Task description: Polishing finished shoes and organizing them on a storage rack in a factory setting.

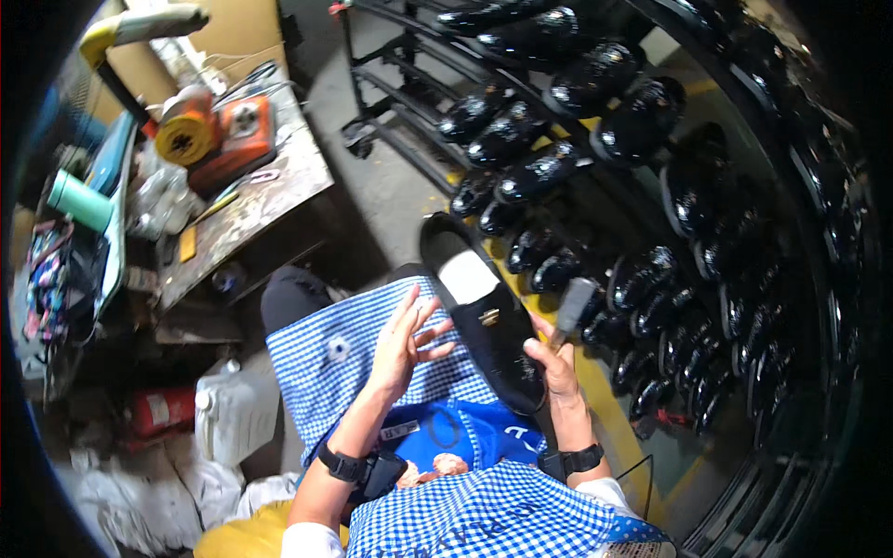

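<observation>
Keeping the black loafer (495,349) steady at the right edge of the checked apron (307,377) seemed to need a firm right grip (557,369), pinching its near toe end alongside a flat grey tool (576,303); the left grip (400,342), spread just beside the loafer, looked well placed for bracing.

Held shoe (513,361): blk, w/ gold-toned ornament (489,317) & wht insert (468,277). Flat-headed tool (574,305): gry. Apron (437,516): blu/wht gingham, plus solid brt blu panel (479,432). Wristbands (344,463) blk; sleeves (312,541) wht. Racked shoes (642,276): blk. Flr (386,191): gry w/ yel stripe (605,418). Machine (249,126) org, round part (179,141) yel, bottle (82,200) mint grn. Jerrycan (234,418) wht; container (163,410) red; fabric (244,533) yel; cloth item (48,279) multicol. pattern.
</observation>
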`<state>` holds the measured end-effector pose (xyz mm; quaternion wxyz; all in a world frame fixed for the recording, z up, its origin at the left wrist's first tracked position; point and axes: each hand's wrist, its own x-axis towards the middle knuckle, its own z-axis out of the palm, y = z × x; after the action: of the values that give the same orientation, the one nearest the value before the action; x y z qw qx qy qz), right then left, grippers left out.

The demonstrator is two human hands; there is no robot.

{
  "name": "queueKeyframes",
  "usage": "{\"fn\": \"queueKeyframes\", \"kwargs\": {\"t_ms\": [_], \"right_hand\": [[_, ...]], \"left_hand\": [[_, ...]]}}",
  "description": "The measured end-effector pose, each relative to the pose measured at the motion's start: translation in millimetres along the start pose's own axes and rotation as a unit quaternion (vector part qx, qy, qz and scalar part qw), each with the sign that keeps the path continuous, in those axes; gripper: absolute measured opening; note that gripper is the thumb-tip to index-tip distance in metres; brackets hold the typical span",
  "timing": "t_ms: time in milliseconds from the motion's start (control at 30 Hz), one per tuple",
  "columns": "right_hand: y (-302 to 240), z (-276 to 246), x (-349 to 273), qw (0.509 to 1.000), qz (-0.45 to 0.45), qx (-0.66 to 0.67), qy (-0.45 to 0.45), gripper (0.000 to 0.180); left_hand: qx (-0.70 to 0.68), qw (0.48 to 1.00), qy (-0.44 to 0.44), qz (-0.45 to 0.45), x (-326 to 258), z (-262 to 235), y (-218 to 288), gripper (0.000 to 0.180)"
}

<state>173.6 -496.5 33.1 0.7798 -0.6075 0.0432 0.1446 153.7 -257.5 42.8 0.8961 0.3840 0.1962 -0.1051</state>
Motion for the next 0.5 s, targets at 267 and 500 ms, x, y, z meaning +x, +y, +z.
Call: {"fn": "queueKeyframes", "kwargs": {"t_ms": [267, 500], "right_hand": [[34, -100, 48, 0.895, -0.103, 0.213, 0.378, 0.046], [-18, -140, 158, 0.918, 0.03, -0.1, 0.384, 0.037]], "left_hand": [[0.157, 0.977, -0.048, -0.135, 33, -38, -70, 0.039], [0.144, 0.98, -0.019, -0.134, 32, -29, -62, 0.035]]}}
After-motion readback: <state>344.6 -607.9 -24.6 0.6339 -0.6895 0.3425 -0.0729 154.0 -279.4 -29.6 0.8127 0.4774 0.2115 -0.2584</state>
